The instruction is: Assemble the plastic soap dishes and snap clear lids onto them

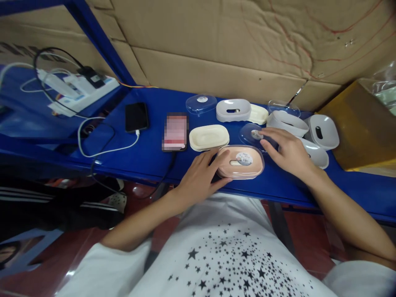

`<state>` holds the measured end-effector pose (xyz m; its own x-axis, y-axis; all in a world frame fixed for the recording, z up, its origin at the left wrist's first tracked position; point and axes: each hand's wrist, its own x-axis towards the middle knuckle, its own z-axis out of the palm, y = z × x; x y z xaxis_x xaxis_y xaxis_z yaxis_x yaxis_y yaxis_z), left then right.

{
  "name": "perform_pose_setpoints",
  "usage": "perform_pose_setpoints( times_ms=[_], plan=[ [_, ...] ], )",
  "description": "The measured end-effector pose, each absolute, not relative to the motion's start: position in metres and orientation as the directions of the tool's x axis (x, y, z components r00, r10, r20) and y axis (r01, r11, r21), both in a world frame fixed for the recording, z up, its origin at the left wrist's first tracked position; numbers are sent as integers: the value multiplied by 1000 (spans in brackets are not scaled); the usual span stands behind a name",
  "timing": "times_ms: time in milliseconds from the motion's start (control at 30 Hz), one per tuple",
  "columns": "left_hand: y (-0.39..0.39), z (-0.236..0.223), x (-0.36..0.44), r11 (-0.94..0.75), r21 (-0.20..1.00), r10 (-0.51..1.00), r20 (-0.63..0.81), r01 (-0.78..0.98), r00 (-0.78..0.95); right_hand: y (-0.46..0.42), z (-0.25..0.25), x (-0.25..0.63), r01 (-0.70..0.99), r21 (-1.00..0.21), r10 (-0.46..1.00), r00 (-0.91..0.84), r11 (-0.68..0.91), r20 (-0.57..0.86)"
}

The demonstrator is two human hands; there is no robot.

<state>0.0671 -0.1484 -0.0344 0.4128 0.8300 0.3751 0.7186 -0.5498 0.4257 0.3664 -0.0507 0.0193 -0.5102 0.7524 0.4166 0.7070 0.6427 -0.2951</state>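
Note:
A peach oval soap box (247, 168) under a clear lid with a round white sticker sits near the table's front edge. My left hand (202, 175) grips its left end, thumb at the front and fingers over the back. My right hand (289, 152) has thumb and index finger apart at the right side of a loose clear lid (247, 134); whether they touch it I cannot tell. Just behind my left hand lies a cream oval tray (208, 137). Grey soap box parts (323, 131) are grouped beyond my right hand.
Along the back are another clear lid (201, 103) and a grey slotted piece (233, 109) beside a cream tray (259, 114). A lit phone (175, 132) and a dark phone (136, 117) on a white cable lie left. A cardboard box (355, 123) stands right; a power strip (89, 97) is far left.

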Motion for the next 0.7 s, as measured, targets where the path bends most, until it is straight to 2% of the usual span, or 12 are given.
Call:
perform_pose_setpoints(
  times_ms=[100,200,267,433,600,700],
  plan=[
    [-147,-30,76,-501,357,853,359,788,379,-55,21,367,630,-235,662,-619,740,423],
    [-143,-28,81,-478,303,860,352,824,369,-67,18,362,458,-182,493,-807,870,325],
    [-142,-29,81,-457,274,863,368,846,347,-72,17,359,437,-149,462,-836,887,297],
    [-147,-31,70,-415,277,885,344,866,314,-67,23,361,570,-110,578,-777,814,248],
    [-156,-31,58,-468,285,858,371,836,354,-54,26,352,726,-34,711,-660,687,243],
    [-155,-34,55,-536,292,823,392,793,412,-49,24,344,760,-44,747,-623,648,232]
  ],
)
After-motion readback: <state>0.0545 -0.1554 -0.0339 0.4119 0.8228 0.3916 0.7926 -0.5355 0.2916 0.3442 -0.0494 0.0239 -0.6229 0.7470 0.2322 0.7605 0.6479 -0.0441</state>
